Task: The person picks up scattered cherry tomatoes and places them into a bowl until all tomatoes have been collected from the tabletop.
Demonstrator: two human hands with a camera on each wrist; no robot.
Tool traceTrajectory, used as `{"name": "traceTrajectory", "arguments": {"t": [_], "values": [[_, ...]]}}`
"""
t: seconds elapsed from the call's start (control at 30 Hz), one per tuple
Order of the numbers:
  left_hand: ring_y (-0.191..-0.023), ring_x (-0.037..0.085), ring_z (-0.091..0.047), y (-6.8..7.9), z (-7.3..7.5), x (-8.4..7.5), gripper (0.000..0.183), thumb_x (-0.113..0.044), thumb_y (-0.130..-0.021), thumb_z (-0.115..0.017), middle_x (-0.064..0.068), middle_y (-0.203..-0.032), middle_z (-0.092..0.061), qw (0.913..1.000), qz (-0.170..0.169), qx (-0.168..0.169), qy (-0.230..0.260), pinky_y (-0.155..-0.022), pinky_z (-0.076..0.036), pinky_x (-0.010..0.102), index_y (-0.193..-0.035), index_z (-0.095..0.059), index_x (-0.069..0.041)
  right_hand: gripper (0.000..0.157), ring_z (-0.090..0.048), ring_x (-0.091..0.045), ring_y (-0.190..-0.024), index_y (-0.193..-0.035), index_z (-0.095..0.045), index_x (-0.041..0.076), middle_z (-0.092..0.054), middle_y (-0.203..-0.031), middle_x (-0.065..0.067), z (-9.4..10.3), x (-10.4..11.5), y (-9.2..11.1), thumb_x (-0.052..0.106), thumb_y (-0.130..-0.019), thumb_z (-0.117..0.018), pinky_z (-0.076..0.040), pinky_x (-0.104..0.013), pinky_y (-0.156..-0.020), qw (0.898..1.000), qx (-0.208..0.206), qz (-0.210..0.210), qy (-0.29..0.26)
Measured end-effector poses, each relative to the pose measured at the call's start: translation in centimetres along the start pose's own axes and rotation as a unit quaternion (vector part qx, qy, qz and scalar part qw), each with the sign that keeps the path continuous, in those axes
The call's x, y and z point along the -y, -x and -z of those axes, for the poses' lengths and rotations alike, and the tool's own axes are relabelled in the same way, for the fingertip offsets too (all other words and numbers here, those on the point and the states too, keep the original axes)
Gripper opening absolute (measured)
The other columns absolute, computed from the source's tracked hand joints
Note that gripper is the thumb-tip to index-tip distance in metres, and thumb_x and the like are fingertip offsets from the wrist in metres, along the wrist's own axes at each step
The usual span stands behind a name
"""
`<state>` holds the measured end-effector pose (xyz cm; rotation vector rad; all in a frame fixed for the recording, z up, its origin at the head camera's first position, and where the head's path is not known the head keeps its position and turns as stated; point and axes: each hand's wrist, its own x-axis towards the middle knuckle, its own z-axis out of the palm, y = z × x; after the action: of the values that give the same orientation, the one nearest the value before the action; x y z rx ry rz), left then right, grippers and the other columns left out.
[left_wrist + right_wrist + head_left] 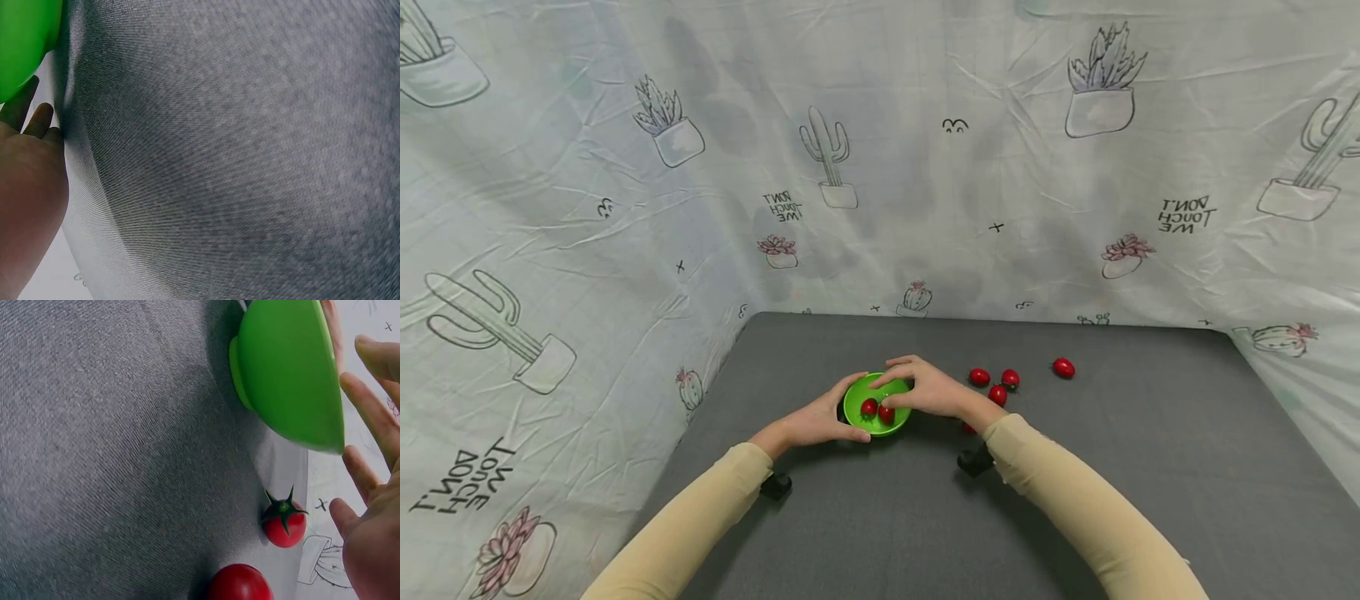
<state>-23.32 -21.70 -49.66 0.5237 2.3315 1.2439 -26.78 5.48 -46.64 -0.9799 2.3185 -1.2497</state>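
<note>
The bowl (287, 375) looks like smooth, shiny plastic. The tomatoes (240, 586) shine too. The grey cloth (880, 525) looks rough, the far sheet (910, 167) wrinkly.

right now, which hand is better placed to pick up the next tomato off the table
Likely the right hand: it is over the bowl on the side nearer the loose tomatoes, and seems to hold nothing. The left hand is farther from them and holds the bowl's opposite side.

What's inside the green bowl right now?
Two red tomatoes show inside the green bowl. The right hand covers part of its far right side, so anything beneath those fingers can't be seen. Both wrist views show only the bowl's outside.
</note>
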Motion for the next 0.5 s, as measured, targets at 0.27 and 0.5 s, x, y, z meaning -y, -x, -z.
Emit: {"name": "traceTrajectory", "arguments": {"t": [0.27,0.5], "values": [[-0.144,0.020,-0.034,0.1,-0.1,0.2,0.104,-0.039,-0.088,-0.083,0.001,-0.162,-0.028,1.0000,-0.007,0.000,0.005,-0.115,-0.029,0.054,-0.164,-0.013,-0.031,0.037,-0.031,-0.025,-0.144,-0.131,-0.072,0.027,-0.042,-0.154,-0.007,1.5,0.0,0.9,0.037,-0.096,-0.074,-0.035,-0.062,-0.107,0.999,-0.038,-0.015,0.003],[-0.141,0.019,-0.038,0.0,-0.3,0.3,0.106,-0.037,-0.086,-0.085,0.001,-0.158,-0.034,0.9999,-0.013,-0.001,0.009,-0.116,-0.029,0.051,-0.165,-0.013,-0.027,0.031,-0.035,-0.021,-0.139,-0.127,-0.073,0.033,-0.058,-0.137,0.007,3.3,-0.1,2.0,0.032,-0.096,-0.075,-0.033,-0.063,-0.108,0.998,-0.068,-0.013,-0.010]]}}
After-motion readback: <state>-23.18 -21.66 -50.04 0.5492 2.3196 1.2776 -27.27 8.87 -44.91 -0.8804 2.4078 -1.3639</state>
